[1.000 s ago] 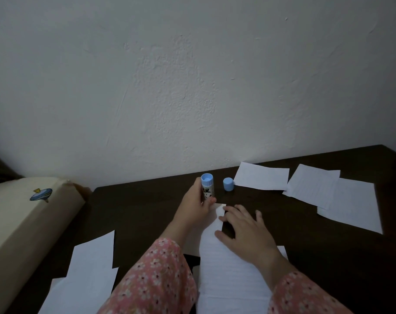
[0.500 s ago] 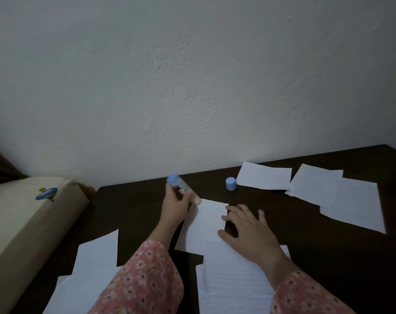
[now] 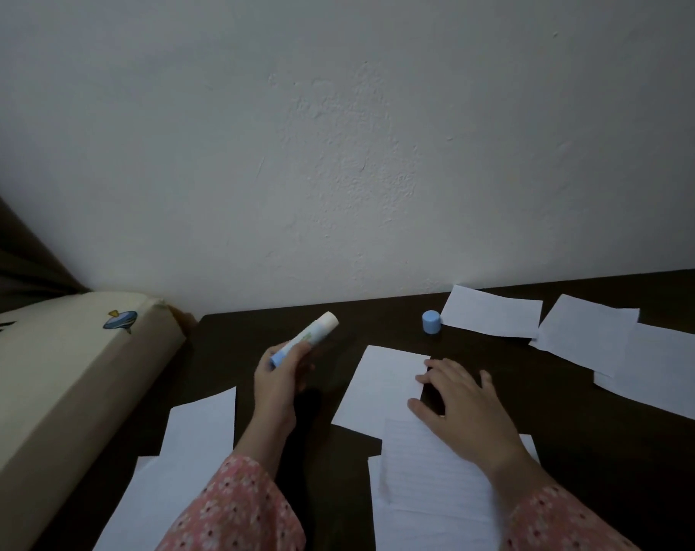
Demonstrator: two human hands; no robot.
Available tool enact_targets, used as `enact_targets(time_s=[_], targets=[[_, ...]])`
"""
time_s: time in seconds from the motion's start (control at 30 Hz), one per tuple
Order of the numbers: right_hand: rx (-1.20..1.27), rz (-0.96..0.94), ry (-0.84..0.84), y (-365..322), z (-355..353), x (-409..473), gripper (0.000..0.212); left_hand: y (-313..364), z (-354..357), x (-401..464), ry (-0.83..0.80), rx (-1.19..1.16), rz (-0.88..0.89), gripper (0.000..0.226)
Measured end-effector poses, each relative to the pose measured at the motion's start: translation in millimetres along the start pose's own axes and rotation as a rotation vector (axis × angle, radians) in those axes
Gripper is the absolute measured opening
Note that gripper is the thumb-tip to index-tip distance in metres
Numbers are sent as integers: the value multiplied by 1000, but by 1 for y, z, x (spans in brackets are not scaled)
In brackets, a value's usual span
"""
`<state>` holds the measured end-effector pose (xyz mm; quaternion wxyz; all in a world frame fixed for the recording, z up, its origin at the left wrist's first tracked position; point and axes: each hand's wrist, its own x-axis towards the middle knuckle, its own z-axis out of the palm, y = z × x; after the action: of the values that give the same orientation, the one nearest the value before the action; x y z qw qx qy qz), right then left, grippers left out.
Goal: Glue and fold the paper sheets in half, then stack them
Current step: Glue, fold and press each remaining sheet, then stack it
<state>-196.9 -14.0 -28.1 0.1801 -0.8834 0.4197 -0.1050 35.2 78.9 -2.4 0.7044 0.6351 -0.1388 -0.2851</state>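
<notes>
My left hand (image 3: 279,381) grips an uncapped glue stick (image 3: 310,336) by its blue base, the tip pointing up and to the right, above the dark table (image 3: 556,423). Its blue cap (image 3: 431,322) stands by itself near the wall. A white paper sheet (image 3: 381,385) lies in the middle, and my right hand (image 3: 459,403) rests flat on its right edge, fingers spread. Under my right wrist lies a lined sheet (image 3: 429,475) on top of other paper.
Three white sheets (image 3: 493,311) (image 3: 586,334) (image 3: 664,371) lie at the back right, partly overlapping. More sheets (image 3: 187,455) lie at the front left. A cream cushion (image 3: 55,375) borders the table's left side. A white wall stands right behind the table.
My left hand lifted the glue stick from beside the cap, carried it left and turned it over so the base sits in the hand. The middle sheet became uncovered. My right hand stayed put.
</notes>
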Motion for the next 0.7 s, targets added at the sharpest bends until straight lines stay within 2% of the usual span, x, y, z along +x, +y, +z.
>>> enact_targets(time_s=[0.2,0.33,0.43,0.57,0.63,0.7], targets=[[0,74,101,0,2,-1,48,0,4,-4,45,-165,-147,41],[13,85,81,0,2,1,50,4,9,-12,-73,-263,-182,40],[3,86,72,-1,2,2,51,4,8,-17,-122,-26,-34,48],[34,120,158,-1,5,0,47,-5,6,-18,-33,491,336,51],[87,150,223,-1,6,-2,47,-12,1,-17,16,628,431,55],[114,171,237,-2,5,-3,49,-15,-2,-15,26,694,452,56]])
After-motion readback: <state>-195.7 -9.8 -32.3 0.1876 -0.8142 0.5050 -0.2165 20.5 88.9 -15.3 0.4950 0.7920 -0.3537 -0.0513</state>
